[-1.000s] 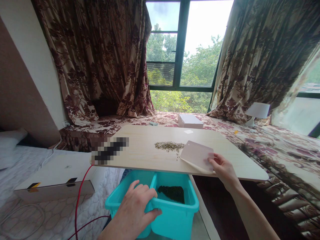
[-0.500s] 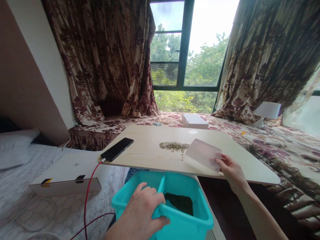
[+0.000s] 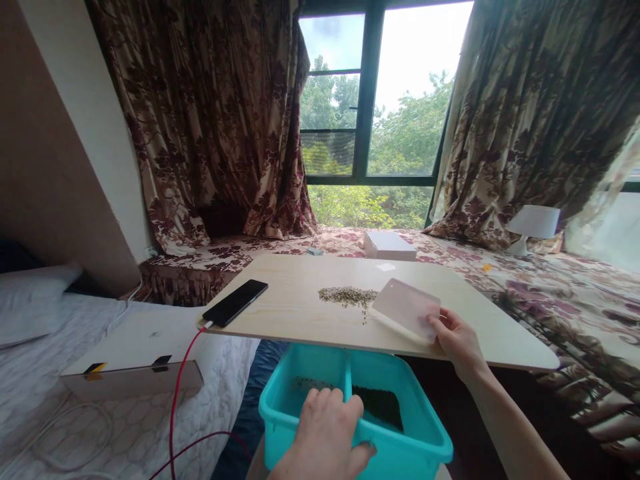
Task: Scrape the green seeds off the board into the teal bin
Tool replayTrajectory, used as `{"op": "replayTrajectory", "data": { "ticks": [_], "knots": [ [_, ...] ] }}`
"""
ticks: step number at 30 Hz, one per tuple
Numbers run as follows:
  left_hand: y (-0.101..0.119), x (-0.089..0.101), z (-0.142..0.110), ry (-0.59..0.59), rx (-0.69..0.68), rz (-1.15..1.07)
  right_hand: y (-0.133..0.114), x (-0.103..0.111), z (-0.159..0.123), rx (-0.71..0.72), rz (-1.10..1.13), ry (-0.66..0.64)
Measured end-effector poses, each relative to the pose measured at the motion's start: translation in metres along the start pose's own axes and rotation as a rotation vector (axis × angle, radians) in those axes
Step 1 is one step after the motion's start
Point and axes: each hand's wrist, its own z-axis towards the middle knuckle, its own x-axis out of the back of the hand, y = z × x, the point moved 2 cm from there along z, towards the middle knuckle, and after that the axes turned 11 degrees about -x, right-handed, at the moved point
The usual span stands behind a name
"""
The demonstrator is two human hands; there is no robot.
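Observation:
My left hand [image 3: 325, 427] grips the near rim of a turquoise two-compartment tub [image 3: 277, 427], at the end of its divider. Dark green grains [image 3: 380, 407] lie in the tub's right compartment, and a few specks show in the left one. In my right hand [image 3: 457, 340] is a translucent flat plastic scraper [image 3: 405, 308], pinched at its right end and tilted over the table. Close to the scraper's left edge, small greenish-brown beans [image 3: 345, 295] are spread on the pale wooden table [image 3: 290, 320].
A black phone [image 3: 236, 302] with a red cable [image 3: 179, 387] lies at the table's left end. A white carton [image 3: 135, 353] rests on the bed. Beyond the table are a white box [image 3: 389, 245] and a small lamp [image 3: 533, 223] on the floral window seat.
My left hand has pulled the tub to the right along the table's near edge, and more of its left compartment shows. My right hand with the scraper has hardly moved.

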Motion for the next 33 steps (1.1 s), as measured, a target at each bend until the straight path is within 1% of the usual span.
{"op": "replayTrajectory", "data": {
  "ticks": [4, 6, 8, 13, 15, 16, 17, 18, 19, 20, 21, 23, 25, 27, 28, 30, 33],
  "knots": [
    [0.001, -0.004, -0.001, -0.051, 0.012, -0.033, 0.003, 0.002, 0.007, -0.019, 0.016, 0.022],
    [0.000, -0.004, -0.003, -0.087, 0.000, -0.026, 0.005, 0.003, 0.010, -0.021, 0.012, 0.021],
    [-0.002, -0.003, -0.006, -0.094, -0.026, -0.001, 0.008, 0.003, 0.012, -0.006, 0.005, 0.016],
    [-0.001, -0.003, -0.013, -0.054, -0.086, 0.005, 0.013, 0.003, 0.016, 0.021, 0.018, 0.008],
    [-0.005, 0.003, -0.015, 0.016, -0.115, -0.045, 0.013, 0.003, 0.016, 0.037, 0.012, 0.003],
    [-0.009, 0.010, -0.014, 0.090, -0.140, -0.077, 0.013, 0.004, 0.016, 0.046, 0.009, 0.003],
    [-0.017, 0.019, -0.013, 0.210, -0.151, -0.107, 0.013, 0.004, 0.016, 0.053, 0.007, 0.003],
    [-0.030, 0.030, -0.011, 0.335, -0.134, -0.120, 0.013, 0.004, 0.016, 0.055, 0.007, 0.004],
    [-0.046, 0.044, -0.009, 0.479, -0.084, -0.087, 0.013, 0.004, 0.016, 0.054, 0.005, 0.001],
    [-0.066, 0.057, -0.007, 0.606, 0.004, -0.017, 0.013, 0.004, 0.016, 0.055, 0.001, -0.002],
    [-0.088, 0.071, -0.004, 0.671, 0.093, 0.025, 0.014, 0.004, 0.016, 0.055, -0.006, -0.003],
    [-0.135, 0.094, 0.001, 0.738, 0.265, 0.085, 0.015, 0.005, 0.018, 0.056, -0.023, 0.003],
    [-0.178, 0.110, 0.004, 0.745, 0.427, 0.141, 0.016, 0.005, 0.020, 0.058, -0.030, 0.015],
    [-0.209, 0.118, 0.008, 0.706, 0.532, 0.186, 0.016, 0.004, 0.021, 0.054, -0.035, 0.023],
    [-0.221, 0.118, 0.010, 0.677, 0.564, 0.204, 0.016, 0.004, 0.022, 0.052, -0.039, 0.027],
    [-0.237, 0.115, 0.015, 0.603, 0.588, 0.224, 0.015, 0.004, 0.022, 0.036, -0.046, 0.040],
    [-0.251, 0.108, 0.024, 0.503, 0.574, 0.223, 0.012, 0.004, 0.020, 0.001, -0.038, 0.051]
  ]
}}
